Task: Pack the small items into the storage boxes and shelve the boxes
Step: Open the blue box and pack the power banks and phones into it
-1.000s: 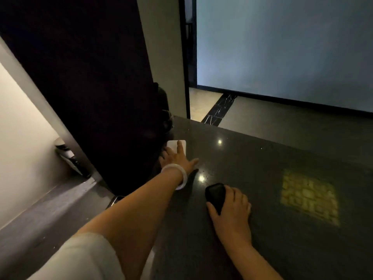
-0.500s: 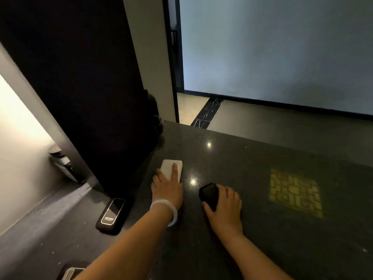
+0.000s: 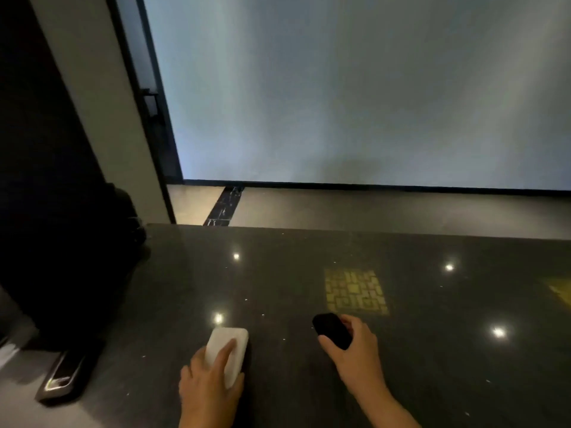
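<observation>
Head view, bottom middle of the frame: left hand (image 3: 210,381) has its grip curled round a white rounded case (image 3: 228,350) lying on the dark glossy surface (image 3: 432,350), right hand (image 3: 355,350) pinches a small black case (image 3: 330,330) just right of it, and a dark phone-like gadget (image 3: 66,375) sits lower left.

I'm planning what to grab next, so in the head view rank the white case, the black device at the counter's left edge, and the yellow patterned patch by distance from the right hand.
1. Yellow patch, just beyond the right hand.
2. White case, leftward, under the left hand.
3. Black device, far left edge.
</observation>
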